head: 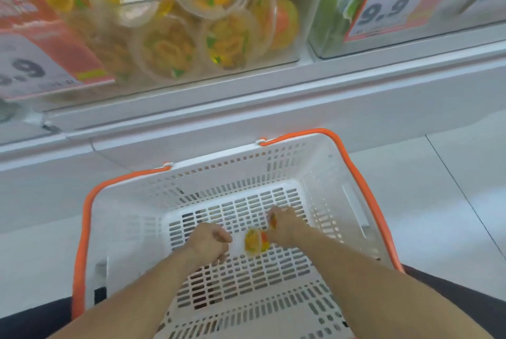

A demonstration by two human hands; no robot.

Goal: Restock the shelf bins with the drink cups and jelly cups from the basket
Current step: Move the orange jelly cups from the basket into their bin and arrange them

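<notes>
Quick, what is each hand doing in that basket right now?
Left hand: fingers curled, touching a jelly cup; whether it grips it cannot be told.
Right hand: fingers curled round another jelly cup.

basket (323, 174) was white slotted plastic, matt, with smooth orange plastic handles (364, 182). shelf bins (287, 24) were clear glossy plastic. jelly cup (253, 241) looked clear plastic, shiny. price cards (394, 4) looked like glossy paper. floor tiles (451, 215) were smooth, slightly glossy.

I see a white shelf ledge (246, 108) across the top | pale shiny floor tiles (451, 201) on the right | orange price tags (394, 2) up high | soft bright light everywhere
</notes>
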